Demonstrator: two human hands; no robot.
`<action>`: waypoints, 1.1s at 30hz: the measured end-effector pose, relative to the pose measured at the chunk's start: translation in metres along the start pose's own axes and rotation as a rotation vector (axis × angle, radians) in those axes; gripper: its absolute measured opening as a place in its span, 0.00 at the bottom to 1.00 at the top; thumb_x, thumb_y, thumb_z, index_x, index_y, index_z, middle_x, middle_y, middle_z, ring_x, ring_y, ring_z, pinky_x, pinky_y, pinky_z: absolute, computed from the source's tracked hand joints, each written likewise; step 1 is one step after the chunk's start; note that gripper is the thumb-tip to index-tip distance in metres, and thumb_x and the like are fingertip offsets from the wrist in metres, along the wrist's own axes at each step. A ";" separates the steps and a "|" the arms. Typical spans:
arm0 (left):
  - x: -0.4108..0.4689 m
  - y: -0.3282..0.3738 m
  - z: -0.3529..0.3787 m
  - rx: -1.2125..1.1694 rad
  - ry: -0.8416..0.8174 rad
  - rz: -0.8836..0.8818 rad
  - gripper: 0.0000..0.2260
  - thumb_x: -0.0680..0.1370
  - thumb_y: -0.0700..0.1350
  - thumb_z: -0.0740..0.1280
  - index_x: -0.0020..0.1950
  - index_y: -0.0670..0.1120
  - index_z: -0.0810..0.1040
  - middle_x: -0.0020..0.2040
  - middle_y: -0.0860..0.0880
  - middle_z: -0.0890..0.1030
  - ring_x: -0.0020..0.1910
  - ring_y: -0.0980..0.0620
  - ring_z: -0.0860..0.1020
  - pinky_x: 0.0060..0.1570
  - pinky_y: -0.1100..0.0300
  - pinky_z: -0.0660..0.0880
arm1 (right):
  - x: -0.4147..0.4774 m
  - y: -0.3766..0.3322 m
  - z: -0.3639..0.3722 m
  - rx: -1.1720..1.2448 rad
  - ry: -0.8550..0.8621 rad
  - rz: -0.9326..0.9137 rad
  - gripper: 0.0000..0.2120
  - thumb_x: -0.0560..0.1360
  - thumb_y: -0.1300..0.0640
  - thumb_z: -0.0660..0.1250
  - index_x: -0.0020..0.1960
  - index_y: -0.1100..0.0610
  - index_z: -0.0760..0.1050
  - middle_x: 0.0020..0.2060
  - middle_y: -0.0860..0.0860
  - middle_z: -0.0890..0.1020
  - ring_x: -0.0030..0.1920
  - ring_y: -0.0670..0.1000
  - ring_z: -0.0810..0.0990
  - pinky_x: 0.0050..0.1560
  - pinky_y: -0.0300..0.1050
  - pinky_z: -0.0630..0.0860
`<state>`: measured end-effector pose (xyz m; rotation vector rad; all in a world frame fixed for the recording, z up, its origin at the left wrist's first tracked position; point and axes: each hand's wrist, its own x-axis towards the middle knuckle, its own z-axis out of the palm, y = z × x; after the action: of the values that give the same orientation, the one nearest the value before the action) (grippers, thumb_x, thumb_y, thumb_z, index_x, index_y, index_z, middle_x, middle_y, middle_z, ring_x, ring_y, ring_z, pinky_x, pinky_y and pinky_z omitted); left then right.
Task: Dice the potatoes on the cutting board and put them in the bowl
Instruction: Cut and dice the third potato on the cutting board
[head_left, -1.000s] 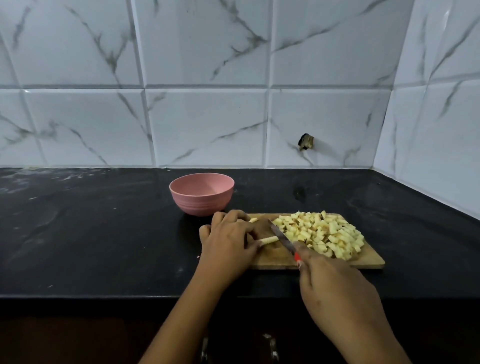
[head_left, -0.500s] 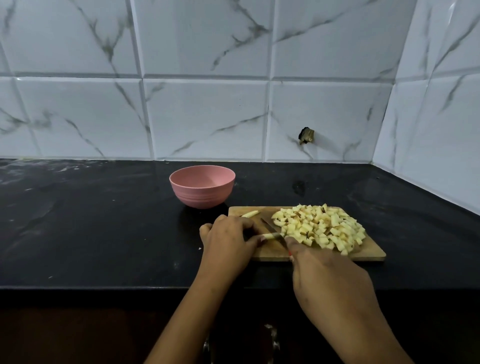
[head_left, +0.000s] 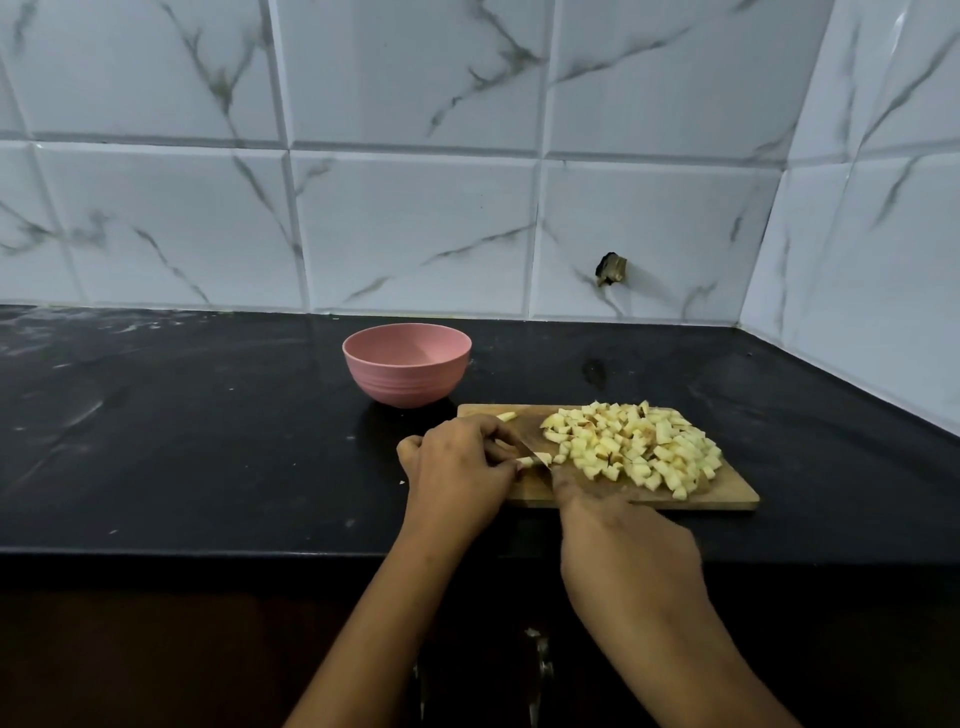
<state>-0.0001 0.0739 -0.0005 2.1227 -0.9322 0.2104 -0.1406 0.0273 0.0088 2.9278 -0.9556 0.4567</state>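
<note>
1. Left hand (head_left: 457, 467) first: it sits at the left end of the cutting board (head_left: 727, 491). The fingers are curled over and pinch a short pale potato strip (head_left: 537, 458) against the wood. Only the stub's right end pokes out past the fingertips.
2. The knife (head_left: 531, 450) slants across the board just right of those fingertips, edge down on the strip. You only see a short bit of blade between the two hands.
3. Right hand (head_left: 623, 551) hangs over the board's front edge, back of the hand toward the camera. The fingers are wrapped round the knife's handle, though the handle itself is hidden under the hand.
4. The pile of diced potato (head_left: 634, 447) covers the middle and right of the board. Its nearest cubes are just beside the blade.
5. One loose piece (head_left: 506, 416) lies near the board's back-left corner, apart from the pile.
6. The pink bowl (head_left: 407, 371) stands upright just behind the board's back-left corner, not touching it as far as I can tell. All the potato I can see is on the board.
7. The board lies flat on a black counter (head_left: 208, 441), close to the counter's front edge. Behind it is a white marble-look tiled wall (head_left: 415, 234), with a small dark hole (head_left: 611, 268) up behind the board's middle.
</note>
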 end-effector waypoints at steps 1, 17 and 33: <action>0.000 0.000 0.001 0.006 0.008 0.002 0.05 0.73 0.48 0.70 0.47 0.57 0.80 0.40 0.60 0.82 0.51 0.62 0.75 0.49 0.57 0.56 | 0.005 -0.001 0.000 -0.015 -0.002 0.003 0.27 0.80 0.61 0.56 0.77 0.50 0.54 0.50 0.50 0.78 0.46 0.50 0.78 0.34 0.43 0.68; -0.001 0.004 0.005 -0.018 0.019 0.018 0.12 0.73 0.46 0.69 0.56 0.55 0.74 0.43 0.57 0.83 0.56 0.59 0.75 0.45 0.58 0.52 | 0.006 -0.007 0.000 0.001 -0.038 -0.011 0.24 0.80 0.62 0.56 0.75 0.53 0.58 0.53 0.50 0.79 0.51 0.52 0.78 0.39 0.45 0.69; 0.030 0.006 -0.002 0.017 0.003 0.009 0.11 0.76 0.46 0.66 0.57 0.58 0.75 0.54 0.61 0.76 0.59 0.56 0.69 0.49 0.57 0.54 | -0.005 0.035 -0.016 0.349 0.093 0.040 0.20 0.83 0.48 0.50 0.73 0.36 0.59 0.39 0.38 0.72 0.37 0.39 0.72 0.31 0.33 0.65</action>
<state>0.0170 0.0561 0.0173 2.1335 -0.9412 0.2264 -0.1690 0.0039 0.0201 3.1555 -1.0168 0.8331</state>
